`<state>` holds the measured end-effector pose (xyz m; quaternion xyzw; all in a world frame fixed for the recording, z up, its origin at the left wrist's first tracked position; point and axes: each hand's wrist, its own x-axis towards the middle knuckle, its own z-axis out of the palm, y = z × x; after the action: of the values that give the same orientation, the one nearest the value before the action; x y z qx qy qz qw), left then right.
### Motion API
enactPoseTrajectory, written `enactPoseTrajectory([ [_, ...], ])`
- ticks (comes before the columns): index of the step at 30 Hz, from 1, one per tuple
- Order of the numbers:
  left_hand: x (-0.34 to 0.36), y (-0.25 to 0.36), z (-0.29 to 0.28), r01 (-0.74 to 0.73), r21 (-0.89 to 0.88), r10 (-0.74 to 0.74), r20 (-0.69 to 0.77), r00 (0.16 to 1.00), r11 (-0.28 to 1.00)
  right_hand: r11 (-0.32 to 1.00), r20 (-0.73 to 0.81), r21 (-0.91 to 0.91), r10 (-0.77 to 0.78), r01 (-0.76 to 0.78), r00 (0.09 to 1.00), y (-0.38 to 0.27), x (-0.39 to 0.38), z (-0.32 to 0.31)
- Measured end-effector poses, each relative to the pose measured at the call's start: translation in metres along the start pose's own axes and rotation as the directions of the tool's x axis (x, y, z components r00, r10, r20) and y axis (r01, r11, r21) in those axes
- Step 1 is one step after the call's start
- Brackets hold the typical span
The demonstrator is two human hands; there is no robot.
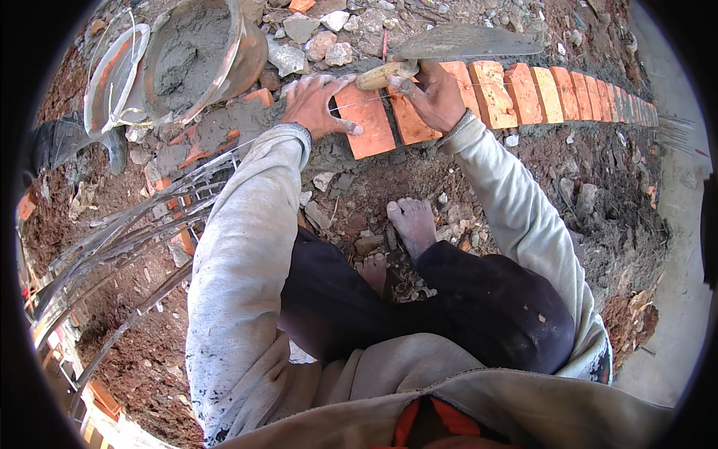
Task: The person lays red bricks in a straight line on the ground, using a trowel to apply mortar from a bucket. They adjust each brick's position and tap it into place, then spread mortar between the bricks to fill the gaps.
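Note:
My left hand [314, 108] grips the left end of an orange brick [366, 126], its thumb lying on the near left part and its fingers spread over the far edge. This brick is the leftmost in a curving row of bricks [493, 93] set in grey mortar. A trowel [471, 43] is in my right hand [435, 97], which is closed around it just right of the held brick. Its wooden handle points left over the brick, and its mortar-smeared blade extends right above the row. A thin string runs across the bricks.
To the left of my left hand, a worn bucket [191, 56] holds grey mortar. Tied metal rods [142, 232] stick out at the left. Stones and rubble [318, 45] lie beyond the row. My bare feet [413, 223] stand on rough soil. A grey concrete strip [673, 314] borders the right.

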<state>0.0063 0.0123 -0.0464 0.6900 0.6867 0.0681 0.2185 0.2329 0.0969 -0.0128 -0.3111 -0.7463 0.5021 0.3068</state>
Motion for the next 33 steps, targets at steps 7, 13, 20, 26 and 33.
enactPoseTrajectory([
  [7,0.0,-0.003,0.006,-0.002,0.031,0.004,-0.052,0.999,1.0,0.985,-0.125,0.109,-0.123,0.137,0.985,-0.019,0.01,-0.019],
  [13,-0.001,0.002,0.0,0.045,-0.006,-0.045,0.007,0.999,0.999,0.973,-0.122,0.03,-0.224,0.229,0.967,-0.023,0.017,-0.032],
  [20,0.001,0.001,0.002,0.041,-0.013,-0.041,0.004,0.999,0.999,0.956,-0.079,0.197,-0.203,0.215,0.976,-0.017,0.016,-0.023],
  [26,0.001,-0.001,0.005,0.029,-0.012,-0.029,-0.021,0.999,1.0,0.995,0.035,-0.069,-0.075,0.077,0.997,0.012,-0.004,0.007],
  [33,-0.003,-0.005,0.004,0.004,-0.012,-0.005,-0.05,0.999,1.0,0.999,0.021,0.02,-0.043,0.042,0.999,0.006,-0.007,0.012],
])
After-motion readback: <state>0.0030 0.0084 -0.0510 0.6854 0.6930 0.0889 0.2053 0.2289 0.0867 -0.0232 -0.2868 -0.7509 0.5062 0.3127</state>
